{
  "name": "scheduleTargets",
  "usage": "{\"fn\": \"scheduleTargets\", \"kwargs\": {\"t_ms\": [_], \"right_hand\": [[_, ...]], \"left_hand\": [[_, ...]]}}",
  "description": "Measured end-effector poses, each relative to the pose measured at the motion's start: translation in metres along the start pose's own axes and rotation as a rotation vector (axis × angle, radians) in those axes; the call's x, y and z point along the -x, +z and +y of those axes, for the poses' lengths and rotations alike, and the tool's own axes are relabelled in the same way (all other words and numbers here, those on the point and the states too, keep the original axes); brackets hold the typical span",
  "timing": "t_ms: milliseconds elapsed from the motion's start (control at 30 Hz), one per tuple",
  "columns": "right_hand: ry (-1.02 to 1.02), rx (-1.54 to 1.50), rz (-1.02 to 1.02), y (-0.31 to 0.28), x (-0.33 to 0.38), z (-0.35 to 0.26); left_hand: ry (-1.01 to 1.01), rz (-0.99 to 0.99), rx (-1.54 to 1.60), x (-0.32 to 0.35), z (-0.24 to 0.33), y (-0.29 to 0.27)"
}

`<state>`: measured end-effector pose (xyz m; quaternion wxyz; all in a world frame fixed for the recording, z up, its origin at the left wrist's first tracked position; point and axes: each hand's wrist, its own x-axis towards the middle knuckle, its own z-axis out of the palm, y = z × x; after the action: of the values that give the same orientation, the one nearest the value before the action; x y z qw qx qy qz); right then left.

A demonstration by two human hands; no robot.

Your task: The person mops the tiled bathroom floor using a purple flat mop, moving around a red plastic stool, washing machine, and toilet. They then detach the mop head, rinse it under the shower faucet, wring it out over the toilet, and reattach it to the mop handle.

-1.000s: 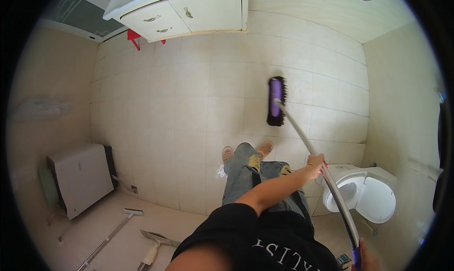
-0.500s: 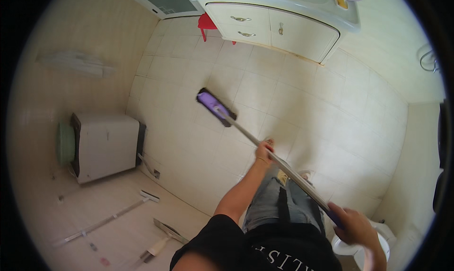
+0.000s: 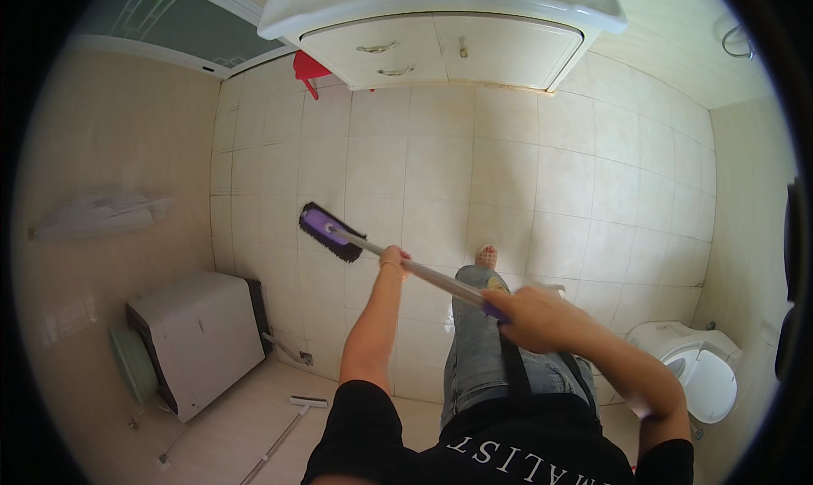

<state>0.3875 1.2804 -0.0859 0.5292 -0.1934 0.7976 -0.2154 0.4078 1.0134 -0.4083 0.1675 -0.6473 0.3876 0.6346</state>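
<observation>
Since before, brush (image 3: pixel 330 232) has swung left onto pale floor tiles (image 3: pixel 440 163); left hand (image 3: pixel 394 258) and right hand (image 3: pixel 533 315) both wrap its handle (image 3: pixel 423 273), cabinet (image 3: pixel 440 44) beyond, toilet (image 3: pixel 703 375) right.

Soft, even, warm light fills the room and gives the tiled floor (image 3: pixel 508 197) a cream cast; no lamp or window shows. Shadows are faint: a thin dark band lies under the white cabinet (image 3: pixel 440 49), and a weak one sits beside the washing machine (image 3: pixel 199 337). Mild sheen marks the tiles just below the cabinet. The fisheye bends tile lines outward from the cabinet, and a black rim rings the view. Detail is sharp mid-frame and softens toward the rim.
</observation>
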Motion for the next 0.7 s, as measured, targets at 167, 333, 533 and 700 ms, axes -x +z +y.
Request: {"fn": "scheduleTargets", "kwargs": {"t_ms": [167, 333, 533, 700], "right_hand": [[0.122, -0.085, 0.212, -0.010, 0.070, 0.043], [0.251, -0.236, 0.370, 0.021, 0.101, 0.071], [0.366, -0.521, 0.565, 0.085, 0.146, 0.097], [0.531, -0.803, 0.625, 0.159, 0.229, 0.115]], "left_hand": [[0.055, -0.186, -0.138, 0.042, -0.028, 0.116], [0.133, -0.148, -0.306, 0.057, -0.037, 0.221], [0.186, -0.152, -0.643, 0.086, -0.139, 0.292], [0.045, -0.289, -0.812, 0.153, -0.263, 0.289]]}}
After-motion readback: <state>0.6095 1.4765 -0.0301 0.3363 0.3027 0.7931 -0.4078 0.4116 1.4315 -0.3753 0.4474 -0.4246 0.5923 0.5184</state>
